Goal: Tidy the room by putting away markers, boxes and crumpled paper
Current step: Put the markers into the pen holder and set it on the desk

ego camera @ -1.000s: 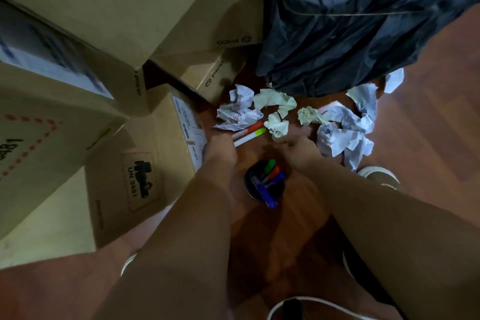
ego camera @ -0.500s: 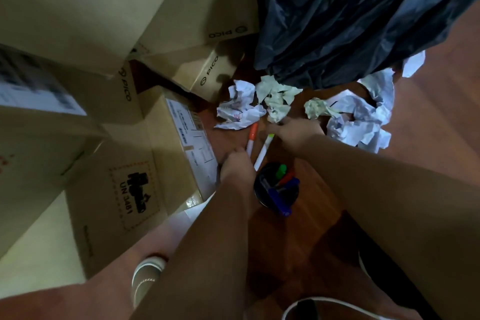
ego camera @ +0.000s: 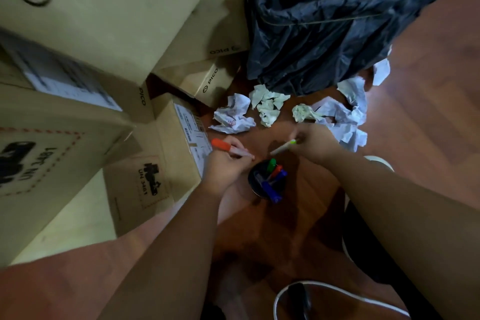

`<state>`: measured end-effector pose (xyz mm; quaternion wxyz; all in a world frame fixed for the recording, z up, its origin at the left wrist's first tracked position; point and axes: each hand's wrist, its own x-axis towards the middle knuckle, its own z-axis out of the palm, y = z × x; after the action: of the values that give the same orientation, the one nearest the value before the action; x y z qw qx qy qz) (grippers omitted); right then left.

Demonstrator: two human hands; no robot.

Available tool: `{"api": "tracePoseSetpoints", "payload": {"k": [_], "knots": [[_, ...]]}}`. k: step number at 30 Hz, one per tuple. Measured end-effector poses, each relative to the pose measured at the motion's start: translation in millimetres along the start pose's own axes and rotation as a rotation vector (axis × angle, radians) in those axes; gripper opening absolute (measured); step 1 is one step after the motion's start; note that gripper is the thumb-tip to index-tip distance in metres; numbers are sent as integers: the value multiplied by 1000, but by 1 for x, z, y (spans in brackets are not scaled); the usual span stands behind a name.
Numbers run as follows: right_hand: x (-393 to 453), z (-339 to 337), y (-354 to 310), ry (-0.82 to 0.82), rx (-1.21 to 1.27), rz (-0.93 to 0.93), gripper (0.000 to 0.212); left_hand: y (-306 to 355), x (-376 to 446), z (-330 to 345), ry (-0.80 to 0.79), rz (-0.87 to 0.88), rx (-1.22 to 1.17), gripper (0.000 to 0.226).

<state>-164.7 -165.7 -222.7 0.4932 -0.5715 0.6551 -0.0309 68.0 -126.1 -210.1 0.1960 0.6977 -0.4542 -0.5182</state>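
Marker step: the left hand (ego camera: 228, 163) gripped an orange-capped marker (ego camera: 230, 148), the right hand (ego camera: 315, 144) a green-tipped marker (ego camera: 283, 147), both just above the black cup (ego camera: 255, 186) on the floor; dropping them in looked next

Both forearms are bare — no sleeves, watch or bands show down to the hands, left (ego camera: 228, 166) and right (ego camera: 315, 141) — no rings visible.
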Motion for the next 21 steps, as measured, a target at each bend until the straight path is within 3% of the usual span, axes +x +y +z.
{"api": "tracePoseSetpoints", "payload": {"k": [3,6,8,12,15,18,21], "knots": [[-21,-10,-17,216,323,26,10,20,-9,-2,-138,-28,0,25],[-38,-20,-29,359,222,3,6,24,-24,4,-183,-58,134,31],[-54,-25,-32,427,160,-25,14,22,-33,6,-178,-88,164,30],[-89,-19,-37,472,243,5,21,24,-42,2,-266,-109,224,35],[-101,4,-37,427,325,44,20,21,-39,3,-268,-142,208,46],[-105,29,-33,280,289,60,22,16,-38,10,-186,-230,164,49],[-107,47,-23,100,302,116,40,12,-44,21,-110,-410,71,44]]}}
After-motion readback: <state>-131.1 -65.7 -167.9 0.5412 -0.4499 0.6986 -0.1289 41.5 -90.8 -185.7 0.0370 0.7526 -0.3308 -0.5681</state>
